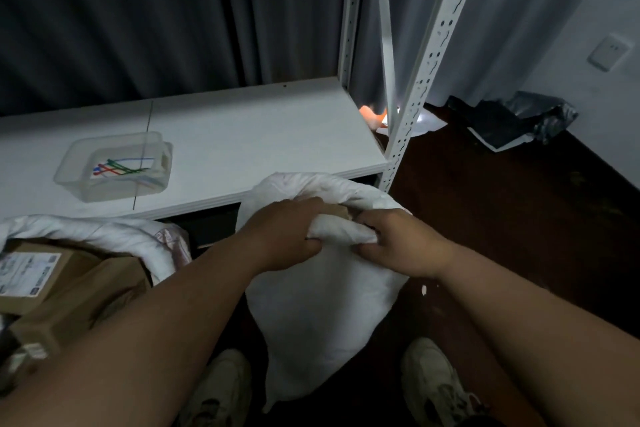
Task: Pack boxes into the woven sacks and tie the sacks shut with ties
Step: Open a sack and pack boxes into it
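Right now I am gathering the mouth of the white woven sack (325, 309) that stands on the floor between my shoes, just in front of the white worktop (221, 136). My left hand (287, 236) is curled round the near lip of the sack's mouth, bunching the cloth, and my right hand (398, 246) pinches the same bunched fold from the other side, thumb under and fingers over. A brown box (341, 212) shows inside the opening, just behind my knuckles, so I judge the packing of this sack is done and the closing has begun. The ties (121, 167), coloured strips, lie in a clear plastic tub (79, 156) on the worktop, well to the left of the sack and beyond it. Next, I think, I need to draw the far lip in with the near one, twist the neck tight, hold it in one hand and free the other to reach for a tie. A second sack (104, 236), to the left of the first one, lies open with more boxes (69, 281) in it, not yet tied.
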